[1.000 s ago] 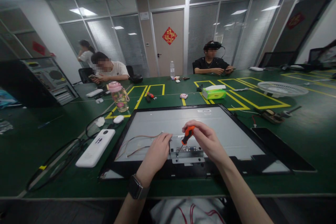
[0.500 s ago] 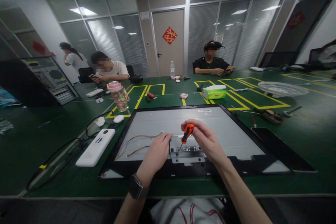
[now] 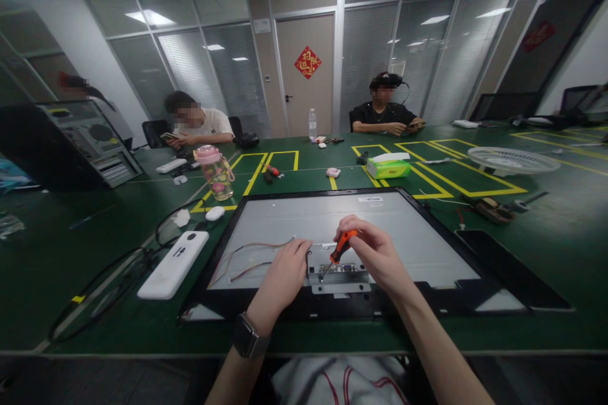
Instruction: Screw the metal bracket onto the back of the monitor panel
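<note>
A monitor panel (image 3: 408,228) lies face down on the green table, its grey metal back up. Near its front edge sits a small metal bracket (image 3: 339,278) with a connector port. My right hand (image 3: 375,256) is closed round an orange-handled screwdriver (image 3: 338,250), whose tip points down at the bracket's left end. My left hand (image 3: 282,278), with a watch on the wrist, rests curled on the panel just left of the bracket, fingertips touching its edge. Thin coloured wires (image 3: 247,256) run left from there.
A white oblong device (image 3: 173,264) and black cables (image 3: 109,285) lie to the left. A pink bottle (image 3: 216,172), green tissue box (image 3: 387,168), fan grille (image 3: 513,159) and a dark flat panel (image 3: 510,269) stand around. An open computer case (image 3: 80,145) is far left. Two people sit across the table.
The screwdriver handle has tilted slightly in my right hand; its tip stays at the bracket. My left hand has not moved. A person at the back left has walked off to the left.
</note>
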Action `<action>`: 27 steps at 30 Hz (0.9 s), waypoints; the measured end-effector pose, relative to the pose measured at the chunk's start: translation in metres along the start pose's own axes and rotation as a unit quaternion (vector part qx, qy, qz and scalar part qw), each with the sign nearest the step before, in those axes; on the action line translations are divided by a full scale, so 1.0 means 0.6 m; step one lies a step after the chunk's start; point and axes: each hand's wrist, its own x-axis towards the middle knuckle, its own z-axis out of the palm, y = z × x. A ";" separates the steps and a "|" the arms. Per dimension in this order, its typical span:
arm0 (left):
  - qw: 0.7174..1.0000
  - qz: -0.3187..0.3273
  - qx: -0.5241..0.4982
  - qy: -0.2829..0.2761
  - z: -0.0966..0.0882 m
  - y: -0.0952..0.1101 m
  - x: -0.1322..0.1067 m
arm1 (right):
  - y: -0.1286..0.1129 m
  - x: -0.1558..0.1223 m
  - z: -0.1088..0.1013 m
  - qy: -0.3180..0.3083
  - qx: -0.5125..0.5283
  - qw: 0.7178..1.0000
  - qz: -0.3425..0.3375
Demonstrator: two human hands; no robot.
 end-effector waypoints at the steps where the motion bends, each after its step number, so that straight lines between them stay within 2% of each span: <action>1: 1.000 0.000 0.001 -0.002 0.000 0.000 0.000 | 0.000 0.000 0.000 0.003 0.001 1.000 0.006; 7: 1.000 -0.002 0.004 -0.007 -0.004 0.003 0.001 | -0.001 -0.003 0.002 0.013 0.003 0.999 0.037; 13: 1.000 -0.003 0.008 -0.008 -0.002 0.002 0.002 | -0.010 0.004 0.009 0.080 -0.113 0.989 -0.050; 15: 1.000 -0.003 0.009 -0.010 -0.001 0.002 0.002 | -0.012 0.003 0.010 0.079 -0.137 0.985 -0.064; 19: 1.000 -0.006 0.010 -0.010 -0.001 0.002 0.002 | -0.010 0.000 0.011 0.059 -0.120 0.990 -0.051; 24: 1.000 -0.005 0.007 -0.010 -0.001 0.003 0.001 | -0.006 0.001 0.009 0.100 -0.133 0.982 -0.084; 27: 1.000 -0.009 0.008 -0.016 -0.003 0.004 0.002 | -0.006 0.000 0.007 0.075 -0.126 0.987 -0.062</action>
